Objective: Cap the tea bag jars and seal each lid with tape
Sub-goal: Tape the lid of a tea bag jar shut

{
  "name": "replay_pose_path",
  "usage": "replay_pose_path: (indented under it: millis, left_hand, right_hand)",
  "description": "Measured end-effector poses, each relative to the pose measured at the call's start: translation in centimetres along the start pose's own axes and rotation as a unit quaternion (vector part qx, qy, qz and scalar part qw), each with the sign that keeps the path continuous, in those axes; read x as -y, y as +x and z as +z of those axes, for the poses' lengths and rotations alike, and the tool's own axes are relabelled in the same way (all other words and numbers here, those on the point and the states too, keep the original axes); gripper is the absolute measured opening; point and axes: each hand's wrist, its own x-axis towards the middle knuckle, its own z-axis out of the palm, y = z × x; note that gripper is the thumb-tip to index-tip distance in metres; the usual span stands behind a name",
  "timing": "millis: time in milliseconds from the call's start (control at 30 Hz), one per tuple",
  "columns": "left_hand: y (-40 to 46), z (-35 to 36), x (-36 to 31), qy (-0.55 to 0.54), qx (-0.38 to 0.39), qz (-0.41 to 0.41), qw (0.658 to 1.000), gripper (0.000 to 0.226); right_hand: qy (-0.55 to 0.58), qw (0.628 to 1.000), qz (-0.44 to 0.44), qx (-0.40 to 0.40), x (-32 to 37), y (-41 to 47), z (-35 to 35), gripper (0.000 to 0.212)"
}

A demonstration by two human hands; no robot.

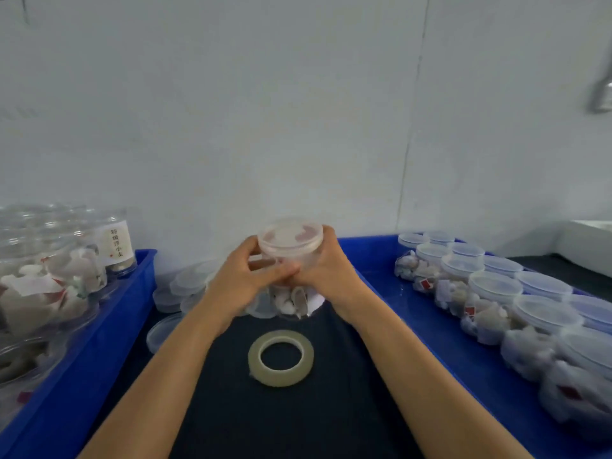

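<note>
both hands hold one clear tea bag jar point(291, 293) raised above the dark table point(298, 422), in the middle of the view. the left hand point(245, 276) curls its fingers round the jar wall just under the lid, and the right hand point(326, 268) wraps the opposite side, its fingers mostly hidden behind the jar. the translucent lid point(290, 238) is already seated on this jar; whether tape runs round its rim cannot be told, as the area is blurred. the roll of clear tape point(280, 357) lies flat on the table below the jar, touched by neither hand. in the right blue tray point(430, 329) stand rows of capped jars point(490, 289) filled with tea bags; any tape on them is too fine to make out. in the left blue tray point(99, 339) stand open jars point(43, 283) with tea bags and no lids visible, one bearing a white label. a heap of loose lids point(185, 286) sits on the table between the left tray and the hands. judgement: the work is well under way, the right tray looking like the finished side, the jar in hand capped and at or about the sealing step, and the uncapped jars on the left remaining to be done.
</note>
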Motion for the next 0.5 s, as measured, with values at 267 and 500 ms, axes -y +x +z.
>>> replay_pose_path:
  millis: [267,500]
  left_hand:
    - [9.5,7.6,-3.2,0.004,0.026,0.042,0.999,0.061]
    - [15.9,13.6,1.3,0.022,0.023,0.023,0.999,0.068]
  right_hand:
    - [-0.062,0.995,0.024,-0.068,1.6,6.4,-9.5,0.085]
    - [-0.152,0.971,0.094,-0.159,-4.6,11.1,-13.2,0.066]
